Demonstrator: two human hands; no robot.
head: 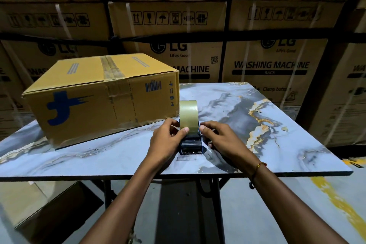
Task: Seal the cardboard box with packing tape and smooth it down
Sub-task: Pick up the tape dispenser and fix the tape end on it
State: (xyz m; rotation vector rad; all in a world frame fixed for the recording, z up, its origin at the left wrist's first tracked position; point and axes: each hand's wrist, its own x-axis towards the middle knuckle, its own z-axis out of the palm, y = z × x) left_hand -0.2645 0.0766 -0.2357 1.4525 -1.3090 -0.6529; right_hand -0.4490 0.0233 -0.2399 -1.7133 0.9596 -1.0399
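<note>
A brown cardboard box [103, 97] with a blue logo sits on the left half of the marble-patterned table [277, 144]. Clear tape runs along its top seam and down the near side. A dark tape dispenser [190, 142] with a roll of clear packing tape [188, 113] stands on the table to the right of the box. My left hand [168, 138] grips the dispenser's left side with the thumb on the roll. My right hand [219, 138] grips its right side. A short tape end lies flat on the table below the dispenser's teeth.
Stacked washing machine cartons [267, 65] form a wall behind the table. The table's near edge [198, 175] runs just in front of my wrists. Folding legs and a dark board [59, 214] show underneath. A yellow floor line [340, 210] runs at right.
</note>
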